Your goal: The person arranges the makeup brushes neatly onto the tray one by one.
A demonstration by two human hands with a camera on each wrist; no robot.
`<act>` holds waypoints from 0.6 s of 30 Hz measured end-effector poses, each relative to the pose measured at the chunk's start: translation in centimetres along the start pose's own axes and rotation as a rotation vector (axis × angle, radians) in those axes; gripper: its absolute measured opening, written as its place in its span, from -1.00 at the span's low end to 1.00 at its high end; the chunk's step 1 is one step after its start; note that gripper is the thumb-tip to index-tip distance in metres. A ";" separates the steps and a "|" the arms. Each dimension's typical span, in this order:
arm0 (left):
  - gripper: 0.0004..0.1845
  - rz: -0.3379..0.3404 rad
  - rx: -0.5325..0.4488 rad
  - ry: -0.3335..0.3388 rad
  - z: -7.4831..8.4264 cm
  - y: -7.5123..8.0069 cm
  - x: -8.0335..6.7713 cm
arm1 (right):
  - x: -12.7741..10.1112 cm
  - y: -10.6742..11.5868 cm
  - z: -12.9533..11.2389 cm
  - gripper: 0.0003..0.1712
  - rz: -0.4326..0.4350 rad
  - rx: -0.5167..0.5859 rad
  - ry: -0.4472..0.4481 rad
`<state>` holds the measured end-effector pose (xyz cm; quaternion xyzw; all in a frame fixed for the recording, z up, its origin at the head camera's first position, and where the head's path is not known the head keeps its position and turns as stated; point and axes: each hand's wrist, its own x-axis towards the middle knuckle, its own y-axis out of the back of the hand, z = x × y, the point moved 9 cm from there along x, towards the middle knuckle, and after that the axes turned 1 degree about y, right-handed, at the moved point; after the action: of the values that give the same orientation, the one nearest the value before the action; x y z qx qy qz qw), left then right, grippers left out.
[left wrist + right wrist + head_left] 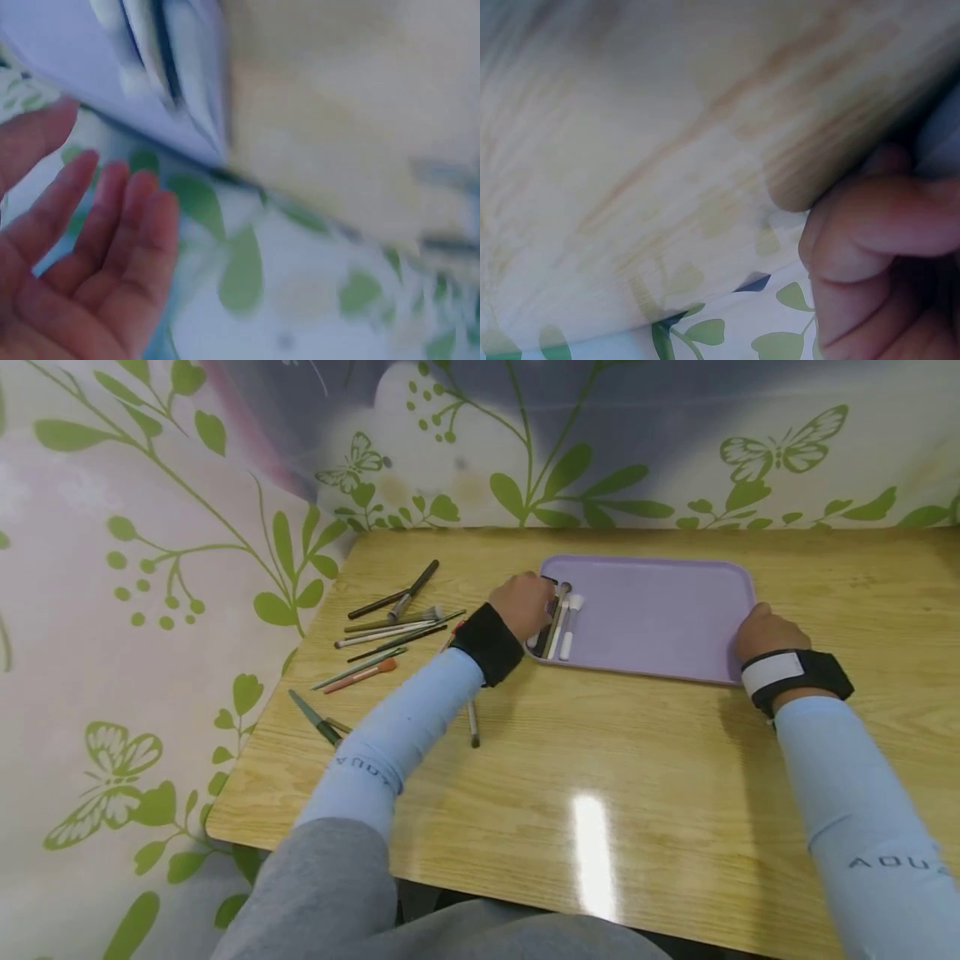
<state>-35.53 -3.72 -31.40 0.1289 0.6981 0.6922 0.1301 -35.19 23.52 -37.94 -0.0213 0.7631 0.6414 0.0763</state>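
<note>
Head view: the left hand (pixel 525 603) hovers at the left end of a lilac tray (pixel 660 610), its fingers straight and relaxed in the left wrist view and holding nothing, just above three slim brushes (pixel 558 625) lying side by side inside the tray's raised rim. The right hand (pixel 763 632) rests at the tray's near right corner, fingers curled round the smooth plastic edge; the right wrist view shows the fingers bent against it, though blurred. Both forearms wear pale blue sleeves and black wrist straps. The tray is a shallow rectangle with rounded corners and sits toward the far side of a glossy, wood-grain table (pixel 600 793). Left of the tray, well apart from it, a loose scatter of thin makeup brushes (pixel 390 627) lies on the table, one with an orange tip (pixel 363 675), one dark green (pixel 315 718), and a grey one (pixel 473 725) partly under the left forearm. Leaf-and-butterfly patterned cloth (pixel 150 568) hangs behind and beside the table.
</note>
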 end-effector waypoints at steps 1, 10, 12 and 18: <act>-0.79 -0.036 0.004 -0.036 -0.9 0.4 -0.5 | 0.0 0.0 -0.1 -0.74 0.005 0.001 0.003; -0.64 -0.325 0.139 -0.536 -3.6 -1.7 -8.1 | 0.1 0.0 -0.3 -0.75 0.012 -0.030 0.007; -0.64 -0.332 0.145 -0.619 -3.1 -2.8 -9.5 | 0.1 0.1 -0.3 -0.75 0.018 -0.036 0.007; -0.76 -0.241 0.184 -0.712 -3.0 -5.3 -11.1 | 0.0 0.2 -0.6 -0.75 0.033 -0.036 0.017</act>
<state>-26.31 -10.57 -36.69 0.2893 0.6787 0.5182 0.4326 -35.25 22.96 -37.63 -0.0156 0.7522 0.6561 0.0588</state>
